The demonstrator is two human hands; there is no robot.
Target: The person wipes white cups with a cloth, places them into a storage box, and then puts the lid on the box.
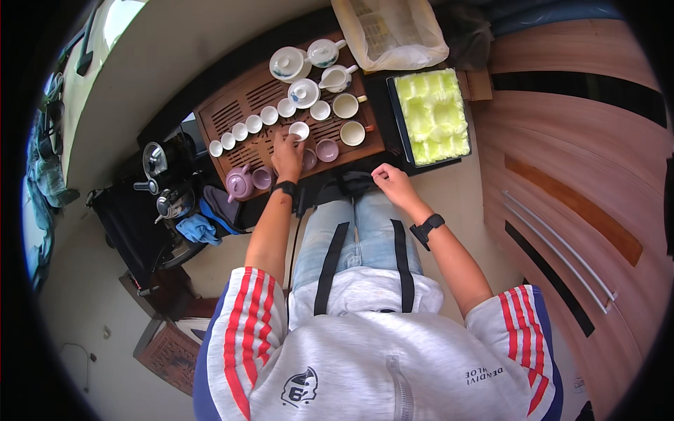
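Over the slatted wooden tea tray point(225, 165), my left hand point(286, 156) has its fingers closed at the near left side of a small white teacup point(299, 130). Several matching cups point(253, 124) stand in a slanting row to the left. Purple cups point(326, 150) and a purple teapot point(239, 183) are along the tray's near side, close to that hand. By the tray's near right corner, my right hand point(394, 184) hovers in front of my lap. Its fingers are curled together, and I see nothing in them.
White lidded pots point(288, 64) and larger white cups point(345, 106) fill the tray's far right. A yellow-green moulded box point(431, 116) sits right of it, below a lined bin point(393, 42). Metal kettles point(174, 202) stand left. Wooden cabinet fronts point(562, 140) rise on the right.
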